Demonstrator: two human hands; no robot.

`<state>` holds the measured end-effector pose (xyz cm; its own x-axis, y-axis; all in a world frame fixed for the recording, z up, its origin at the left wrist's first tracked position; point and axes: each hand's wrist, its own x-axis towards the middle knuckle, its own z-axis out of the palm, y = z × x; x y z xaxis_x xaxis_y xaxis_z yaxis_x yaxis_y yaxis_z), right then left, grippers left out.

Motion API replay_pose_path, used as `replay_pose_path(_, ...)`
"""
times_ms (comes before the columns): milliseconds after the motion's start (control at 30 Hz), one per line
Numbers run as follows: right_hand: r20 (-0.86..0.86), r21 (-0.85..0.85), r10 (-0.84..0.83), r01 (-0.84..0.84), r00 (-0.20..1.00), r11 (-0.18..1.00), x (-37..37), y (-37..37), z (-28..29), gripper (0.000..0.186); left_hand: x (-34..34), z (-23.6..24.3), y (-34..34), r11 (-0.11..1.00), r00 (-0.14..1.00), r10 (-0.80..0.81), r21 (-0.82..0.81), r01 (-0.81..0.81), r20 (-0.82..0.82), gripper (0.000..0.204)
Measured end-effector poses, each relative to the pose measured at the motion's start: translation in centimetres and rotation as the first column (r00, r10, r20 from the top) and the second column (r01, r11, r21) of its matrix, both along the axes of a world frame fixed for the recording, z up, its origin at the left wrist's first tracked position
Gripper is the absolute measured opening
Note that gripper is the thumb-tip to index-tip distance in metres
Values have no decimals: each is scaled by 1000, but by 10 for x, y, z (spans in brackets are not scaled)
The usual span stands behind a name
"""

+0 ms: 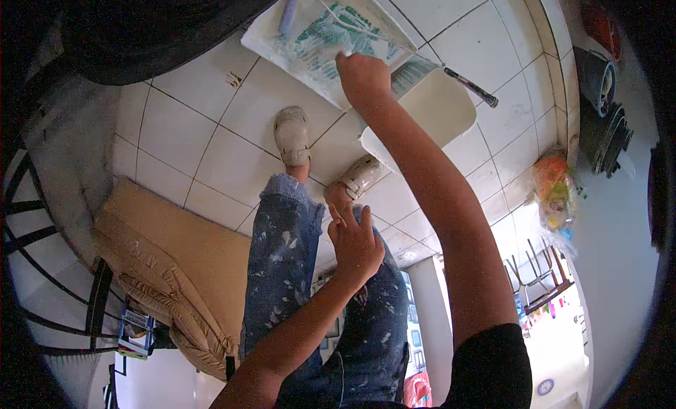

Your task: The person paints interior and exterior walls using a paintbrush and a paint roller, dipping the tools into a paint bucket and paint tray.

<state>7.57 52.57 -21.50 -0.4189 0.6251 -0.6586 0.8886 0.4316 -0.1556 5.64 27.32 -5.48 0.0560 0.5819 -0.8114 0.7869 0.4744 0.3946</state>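
My right hand (365,82) is closed and reaches over a paint tray (310,74) on the tiled floor. A pale blur shows at its fingertips, and I cannot make out what they hold. Wet white paint streaks the tray, with green showing through. Across the tray lies a paint roller; its black handle (470,86) juts past the right side, and a purplish-grey roller sleeve (288,15) rests at the far left. A cream-white basin (440,106) sits beside the ribbed part, partly behind my right forearm. My left hand (355,247) hangs open before my knees, fingers spread, holding nothing.
My paint-spotted shoes (291,136) stand on white tiles just short of the tray. Brown cardboard and cloth (176,247) lie to the left, near a dark rounded object (162,36). Along the right wall are a dark bucket (595,82), plastic bags (554,191) and an overturned stool (539,275).
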Motion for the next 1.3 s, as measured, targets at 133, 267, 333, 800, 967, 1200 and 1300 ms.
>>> replay_pose_path(133, 12, 58, -19, 19, 1000, 998, 13, -15, -38, 42, 8, 3, 3, 1000, 1000, -6, 8, 6, 12, 61)
replay_pose_path(267, 67, 99, 22, -28, 997, 995, 11, -35, -52, 33, 7, 0, 0, 999, 999, -33, -35, 34, 30, 56)
replay_pose_path(333, 53, -63, -9, 13, 999, 998, 2, -35, -51, 38, 5, -2, -3, 999, 999, -40, -5, 41, 17, 53)
replay_pose_path(800, 117, 149, -24, 6, 993, 989, 21, -126, -45, 62, 6, -5, -14, 993, 995, -91, 71, 93, -38, 55)
replay_pose_path(967, 168, -52, -78, 88, 983, 995, 9, -157, -80, 70, 12, -3, -10, 993, 994, -103, 69, 100, 44, 58)
replay_pose_path(1200, 37, -207, -290, 291, 956, 934, -7, -140, -55, 65, 7, -4, -16, 985, 990, -140, 97, 141, -11, 58)
replay_pose_path(1300, -246, 121, -248, 284, 937, 951, 29, -105, -42, 46, 6, -4, -11, 994, 992, -105, 43, 102, 65, 56)
